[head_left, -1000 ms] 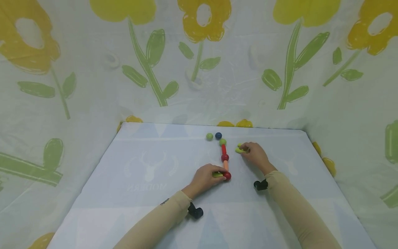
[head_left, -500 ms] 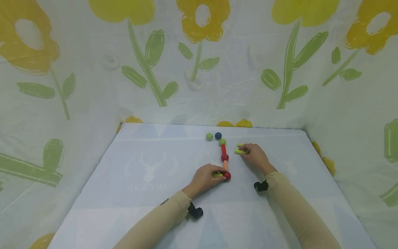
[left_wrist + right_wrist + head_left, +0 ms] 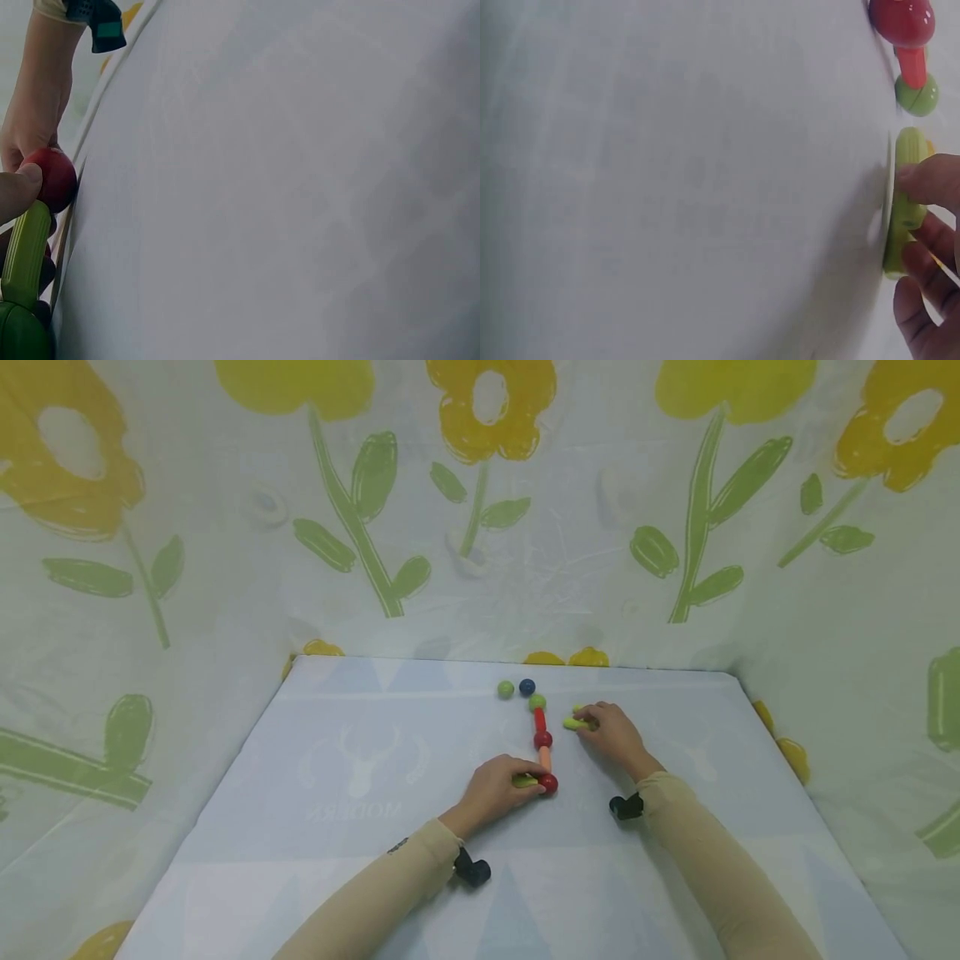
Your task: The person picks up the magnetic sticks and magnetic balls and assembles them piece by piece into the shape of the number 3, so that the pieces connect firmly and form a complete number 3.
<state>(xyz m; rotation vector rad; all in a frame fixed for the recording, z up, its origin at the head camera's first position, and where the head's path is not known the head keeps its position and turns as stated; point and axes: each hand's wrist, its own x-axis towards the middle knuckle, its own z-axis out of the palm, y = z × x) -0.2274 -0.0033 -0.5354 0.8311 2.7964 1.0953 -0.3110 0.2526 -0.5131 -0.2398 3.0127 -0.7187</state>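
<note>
My left hand (image 3: 501, 787) grips the near end of a toy chain of balls and rods, thumb on a red ball (image 3: 56, 180). From that ball a ribbed yellow-green rod (image 3: 26, 251) runs to a green ball (image 3: 22, 330), which the hand hides in the head view. The chain continues away through a peach rod (image 3: 545, 758), another red ball (image 3: 543, 740), a red rod (image 3: 540, 721) and a light green ball (image 3: 537, 702). To its right, my right hand (image 3: 617, 737) pinches a loose yellow-green rod (image 3: 910, 154) between thumb and fingers, low over the table.
A second yellow-green rod (image 3: 895, 255) lies just beyond the held one, partly behind the right fingers. Near the chain's far end sit a loose green ball (image 3: 506, 689) and a dark blue ball (image 3: 527, 687). A flower-printed curtain (image 3: 570, 527) surrounds the white table (image 3: 270, 827).
The right hand has shifted slightly toward the chain, bringing the pinched rod a little left. The left hand and the chain stay where they were.
</note>
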